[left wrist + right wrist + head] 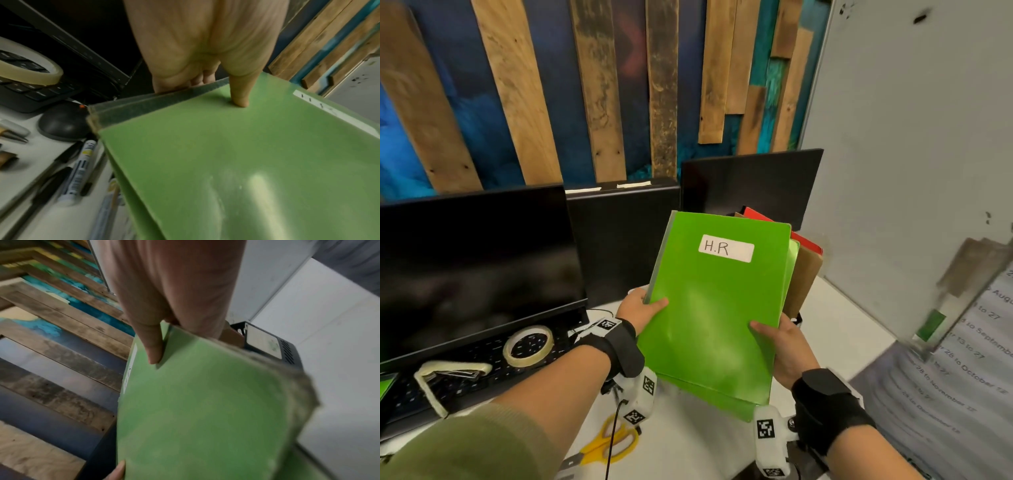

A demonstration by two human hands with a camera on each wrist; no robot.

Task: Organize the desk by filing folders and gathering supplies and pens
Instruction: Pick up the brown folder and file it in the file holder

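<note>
A green folder (715, 308) labelled "H.R" is held up over the desk, with a second green folder behind it. My left hand (643, 310) grips its left edge, thumb on the cover (240, 97) and fingers behind. At the lower right edge, my right hand (780, 346) grips it the same way, thumb on the front (153, 350). Behind the green folder stand a brown folder (804, 274) and a red folder (804, 240). Several pens and markers (82, 168) lie on the desk below.
A keyboard (482, 363) carries a tape roll (529, 346) and a stapler (448, 377). Yellow scissors (609, 442) lie at the front. A dark mouse (63, 123) sits by the keyboard. Monitors (476, 267) stand behind; a grey partition (911, 171) with a paper schedule (962, 359) closes the right.
</note>
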